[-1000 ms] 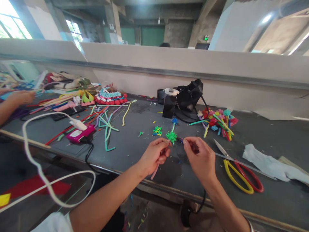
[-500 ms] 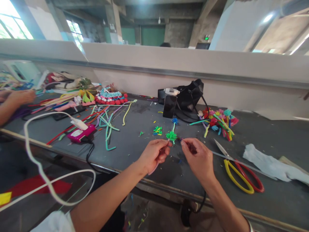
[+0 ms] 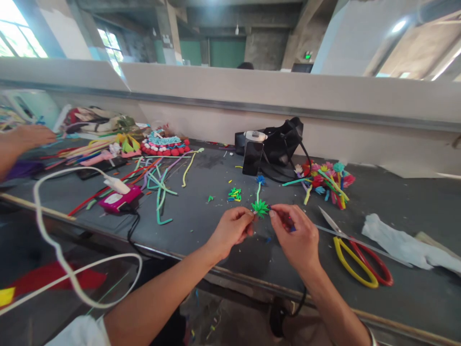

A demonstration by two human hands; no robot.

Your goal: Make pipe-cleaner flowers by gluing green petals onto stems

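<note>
A small green fringed flower (image 3: 260, 208) hangs between my two hands above the grey table (image 3: 216, 216). My left hand (image 3: 230, 230) is closed, pinching the flower's stem from the left. My right hand (image 3: 297, 238) is closed too, its thumb and finger pinched at the flower's right side, with a small blue piece showing among its fingers. A blue flower on a green stem (image 3: 259, 185) lies just behind them.
Scissors with yellow and red handles (image 3: 355, 254) lie right of my right hand, beside a white cloth (image 3: 403, 245). A heap of coloured flowers (image 3: 324, 180), a black bag (image 3: 281, 144), a phone (image 3: 252, 157), loose coloured strips (image 3: 158, 182) and a pink device (image 3: 117, 199) with white cable. Another person's hand (image 3: 21, 139) works far left.
My hands have closed in on each other, and the green flower has shifted a little right and turned, now touching my right fingertips. The other person's hand at far left moved up.
</note>
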